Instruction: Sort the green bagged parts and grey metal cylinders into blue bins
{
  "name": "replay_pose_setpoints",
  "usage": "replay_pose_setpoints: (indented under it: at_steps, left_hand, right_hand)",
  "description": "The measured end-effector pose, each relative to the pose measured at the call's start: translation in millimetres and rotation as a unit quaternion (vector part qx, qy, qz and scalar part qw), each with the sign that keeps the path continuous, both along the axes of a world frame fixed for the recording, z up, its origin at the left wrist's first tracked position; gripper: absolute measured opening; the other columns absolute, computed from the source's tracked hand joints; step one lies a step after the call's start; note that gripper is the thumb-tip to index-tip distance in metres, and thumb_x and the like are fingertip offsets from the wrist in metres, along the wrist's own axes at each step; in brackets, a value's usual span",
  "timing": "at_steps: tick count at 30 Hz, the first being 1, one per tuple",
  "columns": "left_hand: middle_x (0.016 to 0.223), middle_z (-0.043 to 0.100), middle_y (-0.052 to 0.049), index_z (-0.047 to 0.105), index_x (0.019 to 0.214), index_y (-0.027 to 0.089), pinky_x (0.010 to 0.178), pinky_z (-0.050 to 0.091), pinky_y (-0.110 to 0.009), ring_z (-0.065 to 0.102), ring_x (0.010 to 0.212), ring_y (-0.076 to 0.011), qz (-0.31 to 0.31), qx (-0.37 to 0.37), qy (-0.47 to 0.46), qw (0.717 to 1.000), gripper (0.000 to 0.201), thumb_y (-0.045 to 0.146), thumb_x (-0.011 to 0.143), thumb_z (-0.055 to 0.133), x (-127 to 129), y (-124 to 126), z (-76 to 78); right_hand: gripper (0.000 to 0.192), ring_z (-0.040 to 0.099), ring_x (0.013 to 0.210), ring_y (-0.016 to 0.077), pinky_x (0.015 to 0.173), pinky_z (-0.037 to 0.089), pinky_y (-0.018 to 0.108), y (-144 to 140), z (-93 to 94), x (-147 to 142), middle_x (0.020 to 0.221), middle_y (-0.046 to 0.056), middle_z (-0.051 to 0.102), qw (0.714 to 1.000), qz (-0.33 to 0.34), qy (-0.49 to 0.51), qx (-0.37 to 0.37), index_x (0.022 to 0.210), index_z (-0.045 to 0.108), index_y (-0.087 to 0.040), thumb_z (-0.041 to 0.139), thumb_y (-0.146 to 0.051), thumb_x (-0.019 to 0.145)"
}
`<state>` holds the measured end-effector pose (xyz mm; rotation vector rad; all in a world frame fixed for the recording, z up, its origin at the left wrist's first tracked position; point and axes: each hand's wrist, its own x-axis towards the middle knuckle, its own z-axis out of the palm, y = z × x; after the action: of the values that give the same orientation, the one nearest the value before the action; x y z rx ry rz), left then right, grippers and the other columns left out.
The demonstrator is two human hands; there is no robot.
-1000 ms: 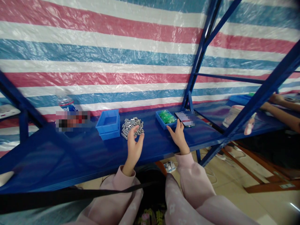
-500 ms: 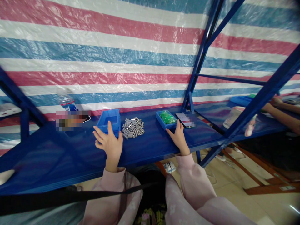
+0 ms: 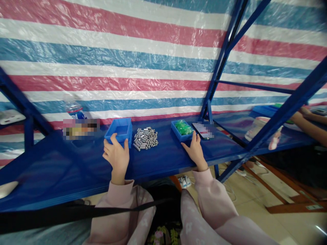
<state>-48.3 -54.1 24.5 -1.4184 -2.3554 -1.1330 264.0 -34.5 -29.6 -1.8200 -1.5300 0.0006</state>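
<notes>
Left hand [image 3: 117, 157] has moved from the metal pieces [image 3: 145, 138] to the blue boxes [image 3: 122, 127], fingers [image 3: 113, 138] spread, contact unclear.

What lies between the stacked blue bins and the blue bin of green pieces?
A heap of small silvery pieces lies there on the blue tabletop, closer to the stacked bins, as the head view shows.

On the counter [image 3: 81, 163], parts [image 3: 146, 139] lie between bins [image 3: 122, 128], left, and a tray [image 3: 184, 138], right. A phone [image 3: 201, 130] lies right of the tray.
</notes>
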Motion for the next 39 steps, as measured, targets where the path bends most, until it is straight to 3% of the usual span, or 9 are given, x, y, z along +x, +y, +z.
replay_pose_setpoints:
  at_steps: [12, 19, 28, 32, 35, 39]
  left_hand:
    - [0.135, 0.038, -0.023, 0.041, 0.134, 0.016, 0.097, 0.037, -0.053, 0.047, 0.118, -0.0393, 0.0, 0.034, -0.002, 0.999, 0.064, 0.056, 0.086, 0.054, -2.0, 9.4, -6.0]
    - [0.132, 0.039, -0.02, 0.044, 0.13, 0.018, 0.095, 0.039, -0.051, 0.046, 0.118, -0.0374, -0.012, 0.047, -0.021, 0.999, 0.057, 0.049, 0.084, 0.06, -2.2, 7.8, -1.9]
    - [0.128, 0.042, -0.014, 0.055, 0.118, 0.021, 0.103, 0.035, -0.045, 0.044, 0.123, -0.0332, -0.049, 0.148, -0.033, 0.987, 0.05, 0.045, 0.077, 0.069, -9.4, 12.3, -6.6]
    - [0.131, 0.041, -0.014, 0.055, 0.112, 0.019, 0.106, 0.036, -0.041, 0.041, 0.129, -0.029, -0.072, 0.232, -0.048, 0.969, 0.045, 0.043, 0.078, 0.069, -6.0, 9.5, -4.3]
    - [0.129, 0.044, -0.014, 0.05, 0.111, 0.018, 0.101, 0.042, -0.037, 0.042, 0.129, -0.0263, -0.133, 0.285, -0.09, 0.945, 0.045, 0.042, 0.077, 0.068, -2.8, 8.4, -2.6]
    - [0.125, 0.048, -0.01, 0.046, 0.111, 0.02, 0.095, 0.048, -0.034, 0.052, 0.117, -0.023, -0.313, 0.26, -0.234, 0.883, 0.046, 0.04, 0.075, 0.067, -3.0, 9.5, -3.4]
  right_hand:
    - [0.089, 0.047, 0.128, 0.0455, 0.093, 0.046, 0.054, -0.9, -1.2, -0.7, 0.146, 0.036, 0.027, 1.0, 0.003, -0.015, -0.003, 0.152, 0.012, -0.004, 0.057, -0.043, 0.085]
    - [0.087, 0.049, 0.126, 0.044, 0.091, 0.047, 0.054, -1.2, -2.6, -0.4, 0.147, 0.034, 0.028, 1.0, 0.008, -0.024, 0.01, 0.152, 0.012, -0.008, 0.054, -0.045, 0.087]
    - [0.088, 0.048, 0.128, 0.0442, 0.094, 0.046, 0.052, -4.2, 3.1, -2.5, 0.148, 0.036, 0.027, 0.999, 0.0, -0.028, -0.019, 0.152, 0.011, -0.005, 0.055, -0.042, 0.087]
    - [0.088, 0.047, 0.128, 0.0448, 0.094, 0.046, 0.052, -5.7, 5.2, -3.1, 0.148, 0.037, 0.026, 0.999, 0.0, -0.031, -0.024, 0.152, 0.01, -0.004, 0.056, -0.04, 0.087]
    - [0.088, 0.047, 0.128, 0.0446, 0.094, 0.047, 0.052, -6.2, 5.8, -3.3, 0.149, 0.037, 0.025, 0.999, 0.001, -0.031, -0.025, 0.153, 0.01, -0.004, 0.056, -0.04, 0.087]
    - [0.088, 0.047, 0.128, 0.0445, 0.095, 0.046, 0.051, -6.1, 6.5, -3.8, 0.149, 0.037, 0.025, 0.999, -0.003, -0.029, -0.03, 0.152, 0.011, -0.003, 0.057, -0.039, 0.087]
